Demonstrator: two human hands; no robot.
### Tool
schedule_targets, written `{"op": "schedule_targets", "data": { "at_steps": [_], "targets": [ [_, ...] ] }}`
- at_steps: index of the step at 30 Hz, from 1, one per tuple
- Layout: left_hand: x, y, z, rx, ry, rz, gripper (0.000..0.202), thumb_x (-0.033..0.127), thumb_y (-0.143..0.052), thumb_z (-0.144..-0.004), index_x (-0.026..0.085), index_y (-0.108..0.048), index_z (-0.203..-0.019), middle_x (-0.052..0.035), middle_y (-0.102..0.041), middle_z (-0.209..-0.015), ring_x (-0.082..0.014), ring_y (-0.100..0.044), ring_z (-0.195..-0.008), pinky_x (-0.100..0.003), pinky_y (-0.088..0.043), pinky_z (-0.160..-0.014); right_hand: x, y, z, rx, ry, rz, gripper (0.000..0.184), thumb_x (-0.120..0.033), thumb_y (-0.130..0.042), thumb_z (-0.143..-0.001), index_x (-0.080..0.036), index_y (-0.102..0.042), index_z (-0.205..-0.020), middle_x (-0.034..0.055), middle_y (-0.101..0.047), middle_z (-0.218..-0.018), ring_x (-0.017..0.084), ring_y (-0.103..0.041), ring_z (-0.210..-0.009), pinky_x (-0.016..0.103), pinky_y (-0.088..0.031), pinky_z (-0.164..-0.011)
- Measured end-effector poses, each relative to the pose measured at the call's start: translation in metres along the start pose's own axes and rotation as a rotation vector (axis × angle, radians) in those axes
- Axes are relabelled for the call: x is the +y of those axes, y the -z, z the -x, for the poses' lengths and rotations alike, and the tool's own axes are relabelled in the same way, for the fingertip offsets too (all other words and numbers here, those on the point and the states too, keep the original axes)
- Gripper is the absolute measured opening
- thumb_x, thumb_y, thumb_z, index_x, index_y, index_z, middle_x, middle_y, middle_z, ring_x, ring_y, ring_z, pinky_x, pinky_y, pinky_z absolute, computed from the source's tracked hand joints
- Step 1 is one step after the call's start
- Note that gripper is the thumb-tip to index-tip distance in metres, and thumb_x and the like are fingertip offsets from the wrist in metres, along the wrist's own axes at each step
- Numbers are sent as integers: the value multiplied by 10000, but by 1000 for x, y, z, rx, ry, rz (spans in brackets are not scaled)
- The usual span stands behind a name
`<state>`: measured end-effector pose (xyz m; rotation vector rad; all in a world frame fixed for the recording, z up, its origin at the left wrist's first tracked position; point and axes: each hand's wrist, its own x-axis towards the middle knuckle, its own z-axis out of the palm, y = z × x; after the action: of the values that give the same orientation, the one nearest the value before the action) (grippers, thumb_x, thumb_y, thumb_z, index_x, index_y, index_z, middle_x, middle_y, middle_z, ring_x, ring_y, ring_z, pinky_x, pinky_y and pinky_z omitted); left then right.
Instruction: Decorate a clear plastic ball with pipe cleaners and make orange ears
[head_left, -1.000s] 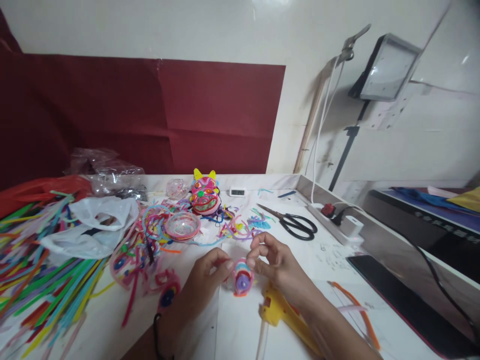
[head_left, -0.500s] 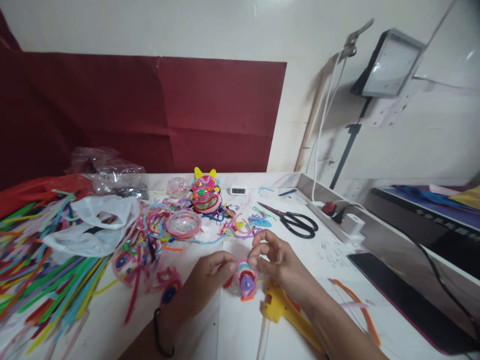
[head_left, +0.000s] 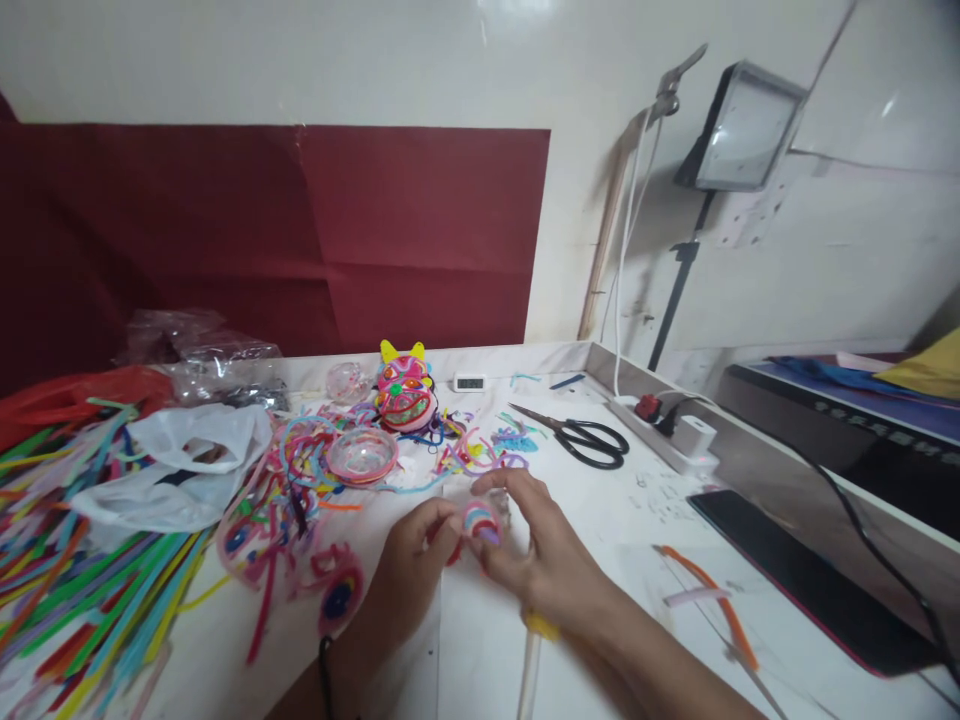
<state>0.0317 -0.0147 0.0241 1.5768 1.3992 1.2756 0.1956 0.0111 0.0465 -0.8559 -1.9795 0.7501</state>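
Between my two hands is a small rounded craft piece [head_left: 481, 520] of fuzzy pipe cleaner in pink, light blue, red and purple. My left hand [head_left: 416, 560] pinches its left side between thumb and forefinger. With fingers curled around the far side and thumb across the front, my right hand [head_left: 532, 540] grips it too, covering part of it. Below my right wrist, a yellow glue gun [head_left: 541, 627] shows only in part, a pale glue stick [head_left: 529, 675] pointing toward me. Black-handled scissors [head_left: 589, 440] lie beyond my right hand.
Loose pipe cleaners [head_left: 112, 610] and a white plastic bag [head_left: 180, 470] fill the left side. A colourful lion-like head [head_left: 405, 390] and a clear bowl [head_left: 363, 457] stand farther back. At right are a black phone-like slab [head_left: 810, 580] and a power strip [head_left: 664, 440].
My right hand has closed over the craft piece, its thumb now across the front. The piece has turned and risen slightly. My right forearm now hides most of the glue gun.
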Motion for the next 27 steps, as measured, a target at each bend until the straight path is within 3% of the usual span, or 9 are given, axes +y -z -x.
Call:
{"op": "schedule_targets", "data": {
  "at_steps": [6, 15, 27],
  "targets": [
    [-2, -4, 1, 53, -18, -4, 202, 320, -475, -816, 194, -545, -675, 40, -474, -582, -146, -461, -583, -243, -373, -571, 5, -12, 3, 91, 190, 153, 367, -106, -565, -744, -218, -473, -1081, 64, -547, -1027, 254, -463, -1023, 420, -393, -875],
    [-6, -9, 3, 106, -36, 22, 205, 330, -504, -809, 192, -569, -672, 33, -504, -586, -148, -479, -585, -236, -388, -566, 5, -15, 2, 114, 144, 131, 375, -88, -555, -732, -204, -463, -1076, 76, -530, -1061, 257, -439, -1043, 419, -401, -873],
    [-3, -13, 6, 80, 21, 147, 172, 337, -570, -771, 180, -611, -716, 28, -551, -591, -145, -500, -592, -235, -407, -582, 9, -13, 2, 141, 152, 110, 412, -106, -581, -715, -226, -449, -1086, 73, -549, -1090, 256, -463, -1039, 428, -406, -875]
  ]
}}
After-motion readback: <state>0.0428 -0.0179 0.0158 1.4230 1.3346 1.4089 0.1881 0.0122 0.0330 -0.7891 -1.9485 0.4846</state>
